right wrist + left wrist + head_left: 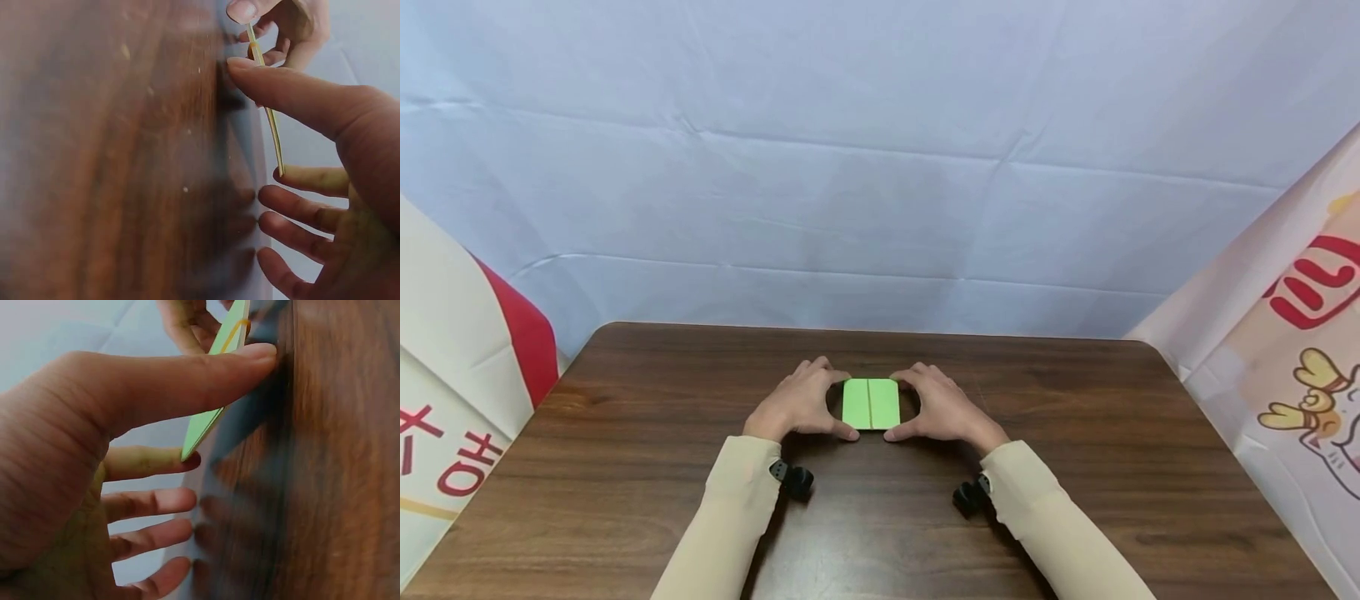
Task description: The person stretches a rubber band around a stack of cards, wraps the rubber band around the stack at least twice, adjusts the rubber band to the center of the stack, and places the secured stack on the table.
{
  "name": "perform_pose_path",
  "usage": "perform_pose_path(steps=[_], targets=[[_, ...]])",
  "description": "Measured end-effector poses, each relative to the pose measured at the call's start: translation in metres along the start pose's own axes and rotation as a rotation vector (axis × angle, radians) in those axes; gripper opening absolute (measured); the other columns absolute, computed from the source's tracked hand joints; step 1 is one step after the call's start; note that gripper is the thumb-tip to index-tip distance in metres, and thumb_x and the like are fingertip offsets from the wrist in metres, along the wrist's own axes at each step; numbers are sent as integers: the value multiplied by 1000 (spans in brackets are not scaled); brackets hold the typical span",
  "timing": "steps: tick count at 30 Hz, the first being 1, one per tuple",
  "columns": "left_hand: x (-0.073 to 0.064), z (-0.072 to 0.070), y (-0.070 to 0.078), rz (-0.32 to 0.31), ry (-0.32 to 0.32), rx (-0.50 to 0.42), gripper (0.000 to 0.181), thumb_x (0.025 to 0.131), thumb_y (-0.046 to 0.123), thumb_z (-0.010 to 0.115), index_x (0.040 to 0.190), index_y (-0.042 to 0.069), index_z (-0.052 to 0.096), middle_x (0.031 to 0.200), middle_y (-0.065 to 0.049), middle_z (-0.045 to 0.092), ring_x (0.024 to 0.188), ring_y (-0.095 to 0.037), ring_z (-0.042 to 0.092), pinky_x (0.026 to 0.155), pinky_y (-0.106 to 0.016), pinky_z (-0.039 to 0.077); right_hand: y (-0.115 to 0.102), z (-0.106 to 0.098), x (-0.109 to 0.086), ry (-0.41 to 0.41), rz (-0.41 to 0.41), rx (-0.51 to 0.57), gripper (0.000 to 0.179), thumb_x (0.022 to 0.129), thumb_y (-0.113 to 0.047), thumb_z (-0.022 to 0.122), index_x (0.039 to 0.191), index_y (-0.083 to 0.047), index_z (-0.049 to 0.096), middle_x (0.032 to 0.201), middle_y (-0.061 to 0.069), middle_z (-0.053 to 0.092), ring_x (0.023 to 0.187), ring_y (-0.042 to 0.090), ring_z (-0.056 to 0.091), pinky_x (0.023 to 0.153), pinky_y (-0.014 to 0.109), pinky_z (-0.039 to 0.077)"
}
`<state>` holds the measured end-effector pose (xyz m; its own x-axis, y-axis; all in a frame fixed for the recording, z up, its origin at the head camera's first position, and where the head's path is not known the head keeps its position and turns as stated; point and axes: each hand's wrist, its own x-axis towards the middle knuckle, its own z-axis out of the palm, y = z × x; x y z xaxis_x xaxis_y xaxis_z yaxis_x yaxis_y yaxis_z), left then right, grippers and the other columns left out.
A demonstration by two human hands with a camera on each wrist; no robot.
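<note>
A small, square stack of bright green paper (856, 405) lies between the two hands near the middle of the table. Round its middle runs a thin yellow rubber band (870, 406). At the left side, my left hand (803, 402) holds the stack by its corners, thumb at the near edge and index finger at the far one. My right hand (942, 405) grips the opposite side the same way. In the left wrist view the green stack (201, 428) shows several thin layers at its edge. From the right wrist it appears edge-on, slightly bent.
The dark wooden table (625, 467) has rounded far corners. Behind it hangs a pale cloth (865, 208). Printed cloths hang at the left (452, 400) and right (1292, 400). A black wrist camera (797, 482) sits under the left sleeve, another (967, 500) under the right.
</note>
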<state>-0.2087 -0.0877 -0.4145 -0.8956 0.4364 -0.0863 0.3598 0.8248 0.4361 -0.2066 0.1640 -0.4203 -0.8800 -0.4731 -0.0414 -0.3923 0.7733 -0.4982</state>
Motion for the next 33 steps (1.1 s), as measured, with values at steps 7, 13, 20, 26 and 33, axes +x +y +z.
perform_pose_path(steps=[7, 13, 20, 26, 33], targets=[[15, 0, -9, -16, 1, 18, 95, 69, 56, 91, 147, 14, 55, 133, -10, 47, 121, -32, 42, 100, -51, 42, 5, 0, 18, -27, 1, -55, 91, 75, -53, 88, 147, -11, 52, 131, 8, 48, 117, 27, 41, 91, 45, 34], [17, 1, -13, -30, 12, 5, 97, 69, 58, 89, 149, 16, 53, 134, -11, 44, 118, -32, 40, 102, -51, 39, 4, -3, 24, -59, 21, -81, 92, 76, -53, 86, 150, -12, 49, 130, 7, 45, 115, 25, 38, 86, 40, 28], [17, 4, -19, -38, 7, -11, 99, 71, 62, 86, 153, 21, 48, 129, -8, 40, 109, -28, 35, 96, -46, 37, 3, -3, 23, -72, 24, -69, 93, 78, -51, 85, 152, -10, 46, 133, 8, 43, 116, 26, 37, 86, 41, 27], [16, 5, -22, -34, 16, -22, 100, 70, 63, 86, 153, 22, 48, 131, -8, 39, 112, -29, 35, 96, -46, 38, 2, -4, 21, -78, 23, -54, 96, 78, -53, 85, 153, -9, 44, 136, 9, 42, 118, 27, 36, 86, 41, 27], [8, 2, -20, -13, 31, -57, 103, 70, 61, 87, 154, 18, 45, 136, -12, 42, 118, -31, 39, 100, -50, 40, 6, -11, 12, -40, -8, 52, 91, 81, -49, 84, 154, -11, 44, 138, 13, 46, 123, 30, 39, 102, 55, 31]])
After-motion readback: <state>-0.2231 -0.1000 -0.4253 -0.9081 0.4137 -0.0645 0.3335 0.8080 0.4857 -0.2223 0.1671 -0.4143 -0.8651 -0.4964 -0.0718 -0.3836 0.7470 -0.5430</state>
